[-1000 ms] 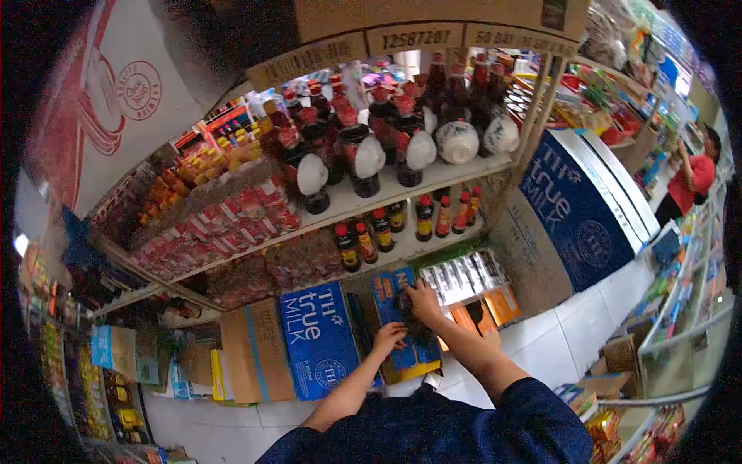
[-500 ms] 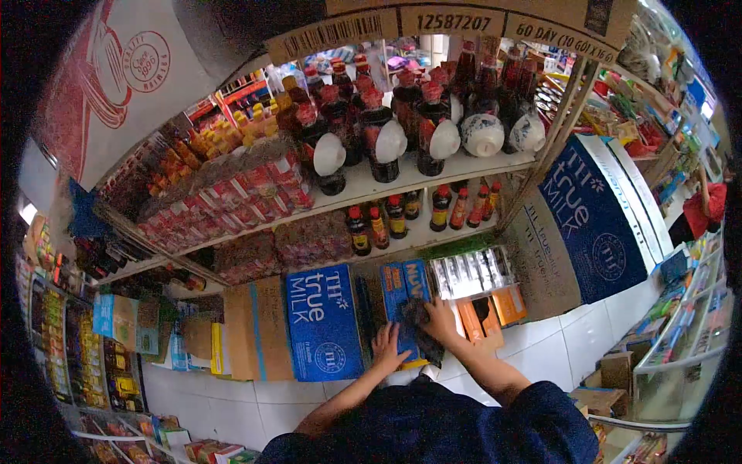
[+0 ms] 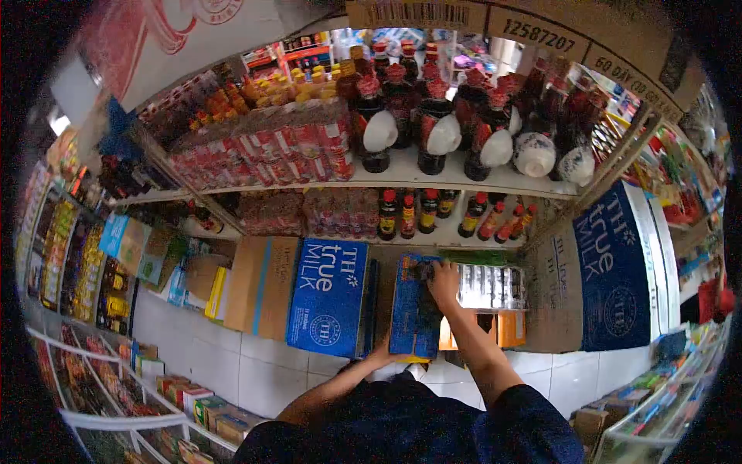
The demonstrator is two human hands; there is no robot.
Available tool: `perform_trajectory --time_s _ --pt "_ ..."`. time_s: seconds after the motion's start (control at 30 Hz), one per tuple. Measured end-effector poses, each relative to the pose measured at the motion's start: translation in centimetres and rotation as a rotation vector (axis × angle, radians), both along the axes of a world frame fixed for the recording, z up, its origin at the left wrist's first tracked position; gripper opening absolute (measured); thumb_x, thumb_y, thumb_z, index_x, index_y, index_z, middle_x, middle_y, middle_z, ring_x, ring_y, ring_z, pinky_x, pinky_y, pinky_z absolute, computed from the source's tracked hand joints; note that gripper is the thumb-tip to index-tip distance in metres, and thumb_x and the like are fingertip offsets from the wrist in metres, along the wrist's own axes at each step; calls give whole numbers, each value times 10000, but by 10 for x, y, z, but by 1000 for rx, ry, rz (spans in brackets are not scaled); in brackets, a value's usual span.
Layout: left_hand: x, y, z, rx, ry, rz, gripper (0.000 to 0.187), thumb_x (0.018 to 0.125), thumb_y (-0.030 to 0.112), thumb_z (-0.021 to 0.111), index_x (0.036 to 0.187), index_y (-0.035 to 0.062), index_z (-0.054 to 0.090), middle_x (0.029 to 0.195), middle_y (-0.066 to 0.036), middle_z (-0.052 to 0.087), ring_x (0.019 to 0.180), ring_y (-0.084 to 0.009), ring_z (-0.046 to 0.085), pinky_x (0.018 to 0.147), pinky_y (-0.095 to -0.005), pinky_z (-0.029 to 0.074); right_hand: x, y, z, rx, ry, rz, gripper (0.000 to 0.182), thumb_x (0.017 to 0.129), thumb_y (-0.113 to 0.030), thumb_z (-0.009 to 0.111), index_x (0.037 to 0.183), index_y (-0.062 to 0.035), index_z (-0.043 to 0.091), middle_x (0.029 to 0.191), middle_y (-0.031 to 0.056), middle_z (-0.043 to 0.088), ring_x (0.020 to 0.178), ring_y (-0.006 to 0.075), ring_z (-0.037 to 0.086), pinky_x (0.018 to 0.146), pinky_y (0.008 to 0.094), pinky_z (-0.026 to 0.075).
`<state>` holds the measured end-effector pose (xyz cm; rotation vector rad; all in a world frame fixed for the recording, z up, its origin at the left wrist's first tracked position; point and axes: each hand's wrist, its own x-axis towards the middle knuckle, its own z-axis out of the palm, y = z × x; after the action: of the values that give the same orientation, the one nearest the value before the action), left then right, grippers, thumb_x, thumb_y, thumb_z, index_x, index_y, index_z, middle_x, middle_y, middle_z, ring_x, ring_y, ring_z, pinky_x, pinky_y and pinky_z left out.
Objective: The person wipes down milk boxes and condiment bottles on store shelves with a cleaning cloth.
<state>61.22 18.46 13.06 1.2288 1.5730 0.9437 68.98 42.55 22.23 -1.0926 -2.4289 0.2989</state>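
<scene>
A blue box stands upright in the middle, at the front of the lower shelf. At its upper right edge is my right hand, fingers curled in against a small dark item too blurred to name. My left hand touches the box's lower left corner, its fingers mostly hidden. Just right of my right hand lies a clear-wrapped pack of silvery items, above an orange box. A blue and white TH true MILK carton stands to the left.
Dark bottles with white bowls tied on stand on the upper shelf. Smaller sauce bottles are below. A large milk carton stands at the right, a brown carton at the left. White floor tiles show beneath.
The view has shifted. My right hand has moved up the blue box with the dark item. My left hand has gone from the box's front face, where its fingers were spread, to the lower corner.
</scene>
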Motion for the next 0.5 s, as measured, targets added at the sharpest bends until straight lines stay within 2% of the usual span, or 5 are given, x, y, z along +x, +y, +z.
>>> perform_trajectory --time_s 0.23,0.33,0.4,0.43,0.5 --pt "1 -10 65 -324 -96 171 657 726 373 623 1194 -19 380 1107 -165 514 1006 -251 500 858 -328 390 10 -14 -19 210 -22 154 300 712 -202 576 1001 -132 531 854 85 519 778 255 485 626 412 423" --pt "-3 -8 37 -257 92 158 617 706 338 652 1136 -36 416 1019 -150 555 933 -194 529 783 -304 426 42 -70 -33 -239 287 141 230 823 -280 409 989 -164 518 773 35 530 690 191 494 573 416 424" --pt "-10 -3 44 -327 156 70 662 697 336 659 1173 -33 385 942 -121 556 854 -175 525 722 -291 434 61 -100 -40 -503 203 14 224 508 -78 593 730 -48 598 932 117 525 883 341 454 774 402 410" --pt "-18 0 37 -307 162 27 662 697 336 659 1173 -33 385 942 -121 556 854 -175 525 722 -291 434 70 -118 -8 -176 -120 80 229 504 -95 599 729 -51 601 905 117 524 875 334 456 748 394 419" --pt "-38 1 1 -315 -53 -111 702 685 323 671 1217 -3 350 847 -88 531 761 -175 507 657 -286 427 85 -135 -18 -123 -61 4 231 498 -105 607 724 -60 609 873 108 527 877 323 459 727 389 425"
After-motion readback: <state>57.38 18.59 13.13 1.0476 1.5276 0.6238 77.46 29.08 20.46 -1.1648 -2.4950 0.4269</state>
